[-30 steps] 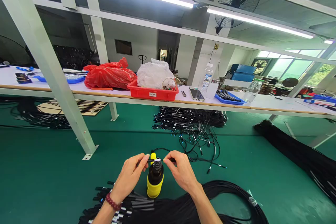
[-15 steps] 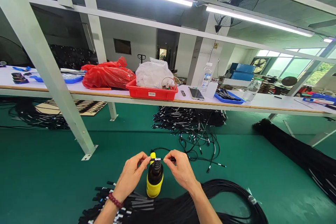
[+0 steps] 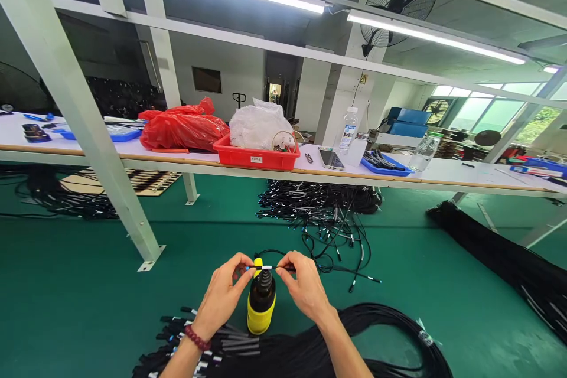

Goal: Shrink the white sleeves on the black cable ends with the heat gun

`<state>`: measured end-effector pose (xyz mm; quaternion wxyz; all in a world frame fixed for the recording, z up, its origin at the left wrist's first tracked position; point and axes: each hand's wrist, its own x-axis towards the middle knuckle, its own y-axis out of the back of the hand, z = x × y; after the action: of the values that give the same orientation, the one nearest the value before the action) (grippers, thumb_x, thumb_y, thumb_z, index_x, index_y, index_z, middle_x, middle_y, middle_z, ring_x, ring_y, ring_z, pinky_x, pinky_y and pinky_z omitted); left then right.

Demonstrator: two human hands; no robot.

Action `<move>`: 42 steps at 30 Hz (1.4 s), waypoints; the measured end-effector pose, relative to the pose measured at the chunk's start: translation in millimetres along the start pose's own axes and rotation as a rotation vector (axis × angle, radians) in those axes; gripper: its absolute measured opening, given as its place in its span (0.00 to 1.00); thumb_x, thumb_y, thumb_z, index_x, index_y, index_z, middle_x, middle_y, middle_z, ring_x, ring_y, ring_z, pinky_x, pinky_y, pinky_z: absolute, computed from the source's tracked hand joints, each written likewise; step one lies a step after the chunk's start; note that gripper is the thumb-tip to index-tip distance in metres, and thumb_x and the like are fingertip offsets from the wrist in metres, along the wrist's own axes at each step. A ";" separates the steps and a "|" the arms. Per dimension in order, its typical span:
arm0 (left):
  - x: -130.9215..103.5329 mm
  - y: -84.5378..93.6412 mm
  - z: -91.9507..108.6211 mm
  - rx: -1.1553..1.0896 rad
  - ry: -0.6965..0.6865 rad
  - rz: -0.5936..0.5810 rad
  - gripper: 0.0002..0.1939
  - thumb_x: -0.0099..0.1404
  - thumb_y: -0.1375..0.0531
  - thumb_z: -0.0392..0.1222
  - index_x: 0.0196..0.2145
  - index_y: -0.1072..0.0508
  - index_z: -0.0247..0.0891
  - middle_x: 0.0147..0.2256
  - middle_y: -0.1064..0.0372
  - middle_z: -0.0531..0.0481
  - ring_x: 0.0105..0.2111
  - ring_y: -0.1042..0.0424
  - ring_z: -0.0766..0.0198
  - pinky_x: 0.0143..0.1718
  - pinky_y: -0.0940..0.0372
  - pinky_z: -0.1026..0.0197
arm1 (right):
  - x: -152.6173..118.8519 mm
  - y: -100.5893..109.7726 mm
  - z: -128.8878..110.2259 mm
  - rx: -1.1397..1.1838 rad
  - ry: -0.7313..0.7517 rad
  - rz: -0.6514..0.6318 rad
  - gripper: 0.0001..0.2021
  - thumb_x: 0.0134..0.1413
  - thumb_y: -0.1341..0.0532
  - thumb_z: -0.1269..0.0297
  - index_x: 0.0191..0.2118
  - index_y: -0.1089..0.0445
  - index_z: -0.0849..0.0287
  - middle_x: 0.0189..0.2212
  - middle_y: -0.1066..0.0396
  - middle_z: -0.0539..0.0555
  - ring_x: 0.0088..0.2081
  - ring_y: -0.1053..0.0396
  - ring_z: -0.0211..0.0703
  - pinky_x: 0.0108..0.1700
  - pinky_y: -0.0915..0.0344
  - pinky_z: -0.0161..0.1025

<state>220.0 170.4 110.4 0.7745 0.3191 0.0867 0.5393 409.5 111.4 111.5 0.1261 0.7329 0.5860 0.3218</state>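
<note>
Both hands pinch a thin black cable [image 3: 259,267], held level above what looks like an upright yellow and black heat gun [image 3: 260,314]. A short white sleeve or label [image 3: 266,267] on the cable lies right over the dark nozzle; whether it touches cannot be made out. My left hand [image 3: 225,289], with a dark red bead bracelet at the wrist, grips near an end where a bit of blue shows. My right hand [image 3: 305,288] pinches the cable on the other side of the white piece. Below lies a big bundle of black cables [image 3: 292,357] with grey and white ends.
A long white workbench [image 3: 456,180] crosses ahead, carrying a red bin [image 3: 259,158], a red plastic bag [image 3: 183,130], a phone [image 3: 331,158] and a blue tray [image 3: 387,166]. More cables [image 3: 305,207] pile on the green floor beneath. A metal post [image 3: 104,147] stands left.
The blue bit of the cable end now shows at my left fingertips, where it was covered before. My right hand and the heat gun have hardly moved.
</note>
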 end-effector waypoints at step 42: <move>-16.4 8.0 9.6 -0.102 0.011 -0.054 0.24 0.69 0.53 0.61 0.24 0.40 0.40 0.23 0.41 0.56 0.26 0.40 0.64 0.30 0.46 0.63 | -8.4 8.3 -17.1 0.082 -0.029 -0.065 0.17 0.65 0.48 0.61 0.24 0.38 0.58 0.19 0.47 0.44 0.22 0.51 0.34 0.26 0.55 0.34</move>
<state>211.7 153.6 119.2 0.8037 0.2736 0.0718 0.5235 404.5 97.9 126.5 0.1148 0.7225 0.6205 0.2826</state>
